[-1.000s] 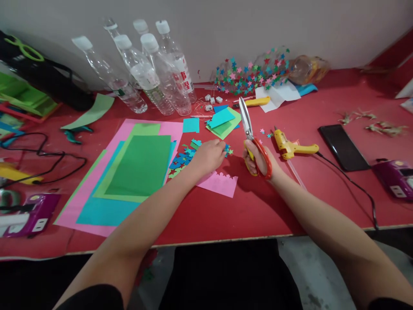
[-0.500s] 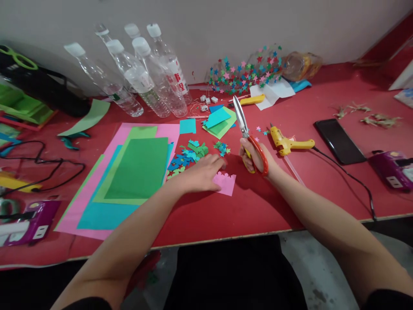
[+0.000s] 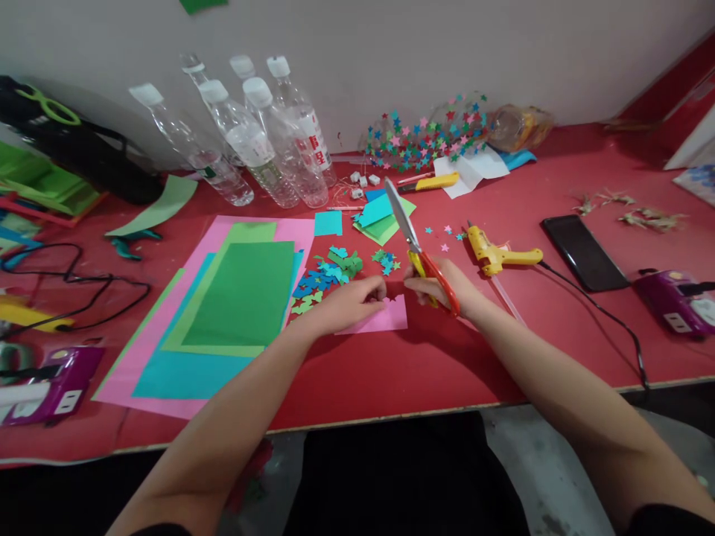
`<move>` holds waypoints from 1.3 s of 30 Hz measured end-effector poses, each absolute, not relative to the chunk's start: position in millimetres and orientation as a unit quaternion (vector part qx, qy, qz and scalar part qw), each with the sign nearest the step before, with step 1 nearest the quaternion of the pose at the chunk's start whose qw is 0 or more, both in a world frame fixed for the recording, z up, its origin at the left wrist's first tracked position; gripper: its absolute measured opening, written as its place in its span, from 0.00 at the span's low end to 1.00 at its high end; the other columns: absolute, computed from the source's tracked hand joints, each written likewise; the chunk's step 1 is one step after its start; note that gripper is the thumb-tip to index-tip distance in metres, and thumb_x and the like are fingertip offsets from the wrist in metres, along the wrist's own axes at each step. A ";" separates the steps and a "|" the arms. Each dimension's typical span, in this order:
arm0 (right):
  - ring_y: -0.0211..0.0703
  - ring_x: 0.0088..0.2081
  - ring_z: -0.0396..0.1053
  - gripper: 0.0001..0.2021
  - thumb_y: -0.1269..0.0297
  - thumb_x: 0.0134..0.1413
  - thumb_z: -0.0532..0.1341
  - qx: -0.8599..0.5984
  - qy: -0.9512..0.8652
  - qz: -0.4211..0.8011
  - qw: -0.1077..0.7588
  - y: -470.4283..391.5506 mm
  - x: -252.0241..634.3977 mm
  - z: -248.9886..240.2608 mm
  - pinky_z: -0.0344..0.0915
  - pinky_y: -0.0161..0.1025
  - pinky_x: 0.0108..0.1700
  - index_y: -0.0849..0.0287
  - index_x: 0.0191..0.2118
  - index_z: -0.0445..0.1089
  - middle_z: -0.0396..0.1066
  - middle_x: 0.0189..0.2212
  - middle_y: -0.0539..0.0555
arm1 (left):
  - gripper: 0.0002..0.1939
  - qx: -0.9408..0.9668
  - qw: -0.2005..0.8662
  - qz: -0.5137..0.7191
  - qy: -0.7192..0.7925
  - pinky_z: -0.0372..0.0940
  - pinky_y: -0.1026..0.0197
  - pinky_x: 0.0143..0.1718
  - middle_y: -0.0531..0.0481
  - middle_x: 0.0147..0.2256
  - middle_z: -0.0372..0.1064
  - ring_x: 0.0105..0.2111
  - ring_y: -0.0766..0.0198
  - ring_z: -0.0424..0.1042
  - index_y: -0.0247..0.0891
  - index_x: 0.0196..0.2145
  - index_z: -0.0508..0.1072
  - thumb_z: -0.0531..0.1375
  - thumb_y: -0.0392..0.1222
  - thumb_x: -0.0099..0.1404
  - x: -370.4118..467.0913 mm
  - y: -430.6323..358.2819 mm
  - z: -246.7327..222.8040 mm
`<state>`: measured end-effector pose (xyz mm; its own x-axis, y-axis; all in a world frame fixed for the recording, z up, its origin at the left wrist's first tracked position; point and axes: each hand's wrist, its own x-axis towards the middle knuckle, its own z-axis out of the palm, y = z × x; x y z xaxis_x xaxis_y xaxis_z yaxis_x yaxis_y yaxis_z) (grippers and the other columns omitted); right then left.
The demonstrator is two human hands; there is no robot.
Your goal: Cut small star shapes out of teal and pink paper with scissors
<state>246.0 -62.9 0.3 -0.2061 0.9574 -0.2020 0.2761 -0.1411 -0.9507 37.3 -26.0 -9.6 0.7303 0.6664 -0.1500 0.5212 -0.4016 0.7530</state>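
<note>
Scissors (image 3: 412, 242) held in my right hand (image 3: 461, 284) have tilted leftward; more swing could nick my left hand (image 3: 354, 301), whose grip I cannot tell

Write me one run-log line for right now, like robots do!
left hand: over pink paper | right hand: holding scissors | left side: coloured sheets | right side: yellow glue gun, phone

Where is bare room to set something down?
Between the forearms, from the pink paper strip to the red table's front edge; also between right forearm and black glue-gun cable. Crowded: beyond left hand, with cut paper pieces and clear plastic bottles.
</note>
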 end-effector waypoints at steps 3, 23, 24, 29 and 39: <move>0.34 0.19 0.56 0.13 0.57 0.49 0.60 -0.574 -0.647 0.423 0.269 -64.2 247.0 2.6 0.50 0.33 0.24 0.57 0.22 0.57 0.59 0.15 0.46 | 0.06 0.791 0.476 0.139 0.358 0.60 0.62 0.30 0.53 0.28 0.64 0.28 0.66 0.63 0.38 0.30 0.66 0.58 0.43 0.59 34.7 -15.6 -6.7; 0.35 0.21 0.56 0.14 0.53 0.46 0.61 -0.580 -0.599 0.417 0.363 -67.6 233.8 -12.9 0.50 0.33 0.24 0.60 0.29 0.65 0.59 0.20 0.46 | 0.10 0.640 0.549 0.361 0.398 0.59 0.64 0.32 0.56 0.26 0.64 0.28 0.69 0.63 0.37 0.28 0.65 0.63 0.41 0.51 37.1 -18.9 -23.3; 0.33 0.20 0.55 0.13 0.55 0.44 0.62 -0.576 -0.566 0.456 0.373 -67.2 232.2 -14.1 0.50 0.33 0.23 0.60 0.29 0.65 0.59 0.20 0.45 | 0.10 0.636 0.559 0.359 0.393 0.59 0.64 0.33 0.56 0.27 0.64 0.29 0.68 0.64 0.37 0.28 0.65 0.63 0.41 0.50 38.0 -20.7 -21.6; 0.31 0.18 0.56 0.10 0.64 0.36 0.63 -0.546 -0.519 0.533 0.386 -67.6 227.9 -12.9 0.54 0.32 0.20 0.58 0.24 0.60 0.57 0.18 0.42 | 0.09 0.648 0.578 0.326 0.374 0.61 0.64 0.33 0.54 0.27 0.66 0.29 0.68 0.65 0.36 0.27 0.68 0.64 0.41 0.51 39.4 -26.0 -13.5; 0.33 0.17 0.61 0.15 0.60 0.42 0.66 -0.501 -0.423 0.529 0.539 -69.0 233.9 -8.2 0.59 0.33 0.21 0.56 0.26 0.57 0.61 0.16 0.44 | 0.10 0.495 0.716 0.326 0.369 0.64 0.62 0.29 0.48 0.24 0.73 0.24 0.65 0.71 0.34 0.29 0.73 0.66 0.43 0.51 34.3 -24.4 -18.9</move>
